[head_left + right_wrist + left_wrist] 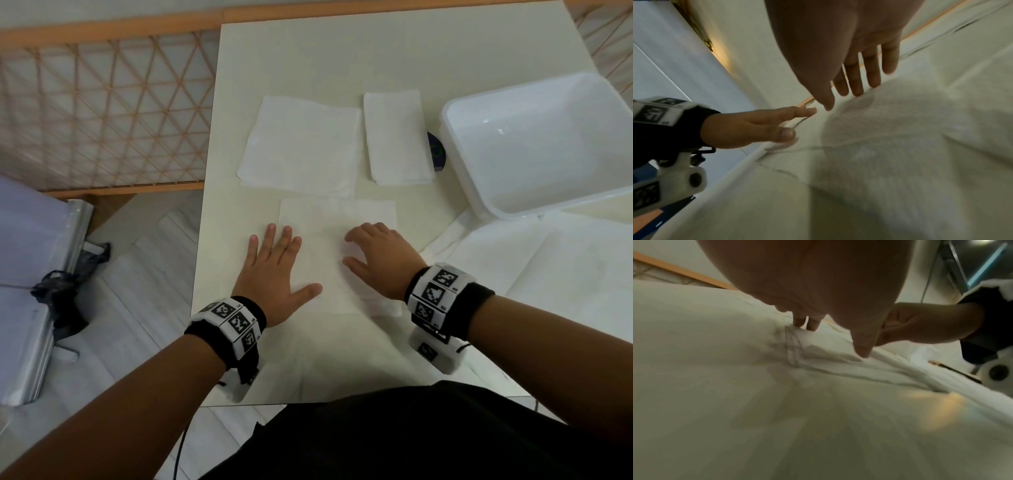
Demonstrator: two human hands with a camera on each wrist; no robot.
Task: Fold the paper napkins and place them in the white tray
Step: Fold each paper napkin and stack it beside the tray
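We see a dark round disc (436, 151) on the pale rectangular table (342, 51) ahead of our right hand, a wooden lattice railing (102, 113) and a black plastic bag (65, 294) off to our left.

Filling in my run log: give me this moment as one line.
left hand flat on napkin | right hand on napkin, fingers bent | unfolded stack, folded pile beyond | white tray empty
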